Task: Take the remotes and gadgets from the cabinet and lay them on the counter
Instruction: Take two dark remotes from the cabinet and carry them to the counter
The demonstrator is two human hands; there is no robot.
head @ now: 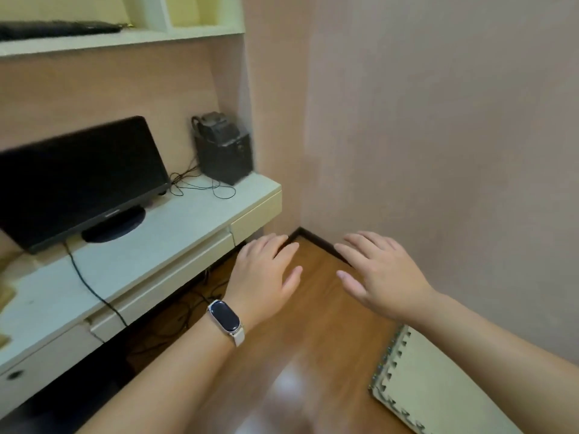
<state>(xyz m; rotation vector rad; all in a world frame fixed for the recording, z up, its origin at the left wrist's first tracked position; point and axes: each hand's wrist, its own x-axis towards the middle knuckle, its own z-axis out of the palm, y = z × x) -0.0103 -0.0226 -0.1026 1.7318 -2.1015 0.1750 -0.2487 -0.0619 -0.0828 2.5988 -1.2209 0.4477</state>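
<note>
My left hand (264,274) and my right hand (380,272) are both stretched out palm down over the wooden floor, fingers spread, holding nothing. A white wristband with a dark oval screen (225,319) is on my left wrist. To the left runs a pale counter (175,233) with shallow drawers (255,219) along its front edge. No remote is in sight. A dark flat object (59,28) lies on the shelf above the counter.
A black monitor (78,180) stands on the counter with a cable trailing over the edge. A black boxy device (224,148) with thin wires sits in the far corner. Tangled cables lie under the counter. A pale foam mat (435,383) covers the floor at lower right. Pink walls close the corner.
</note>
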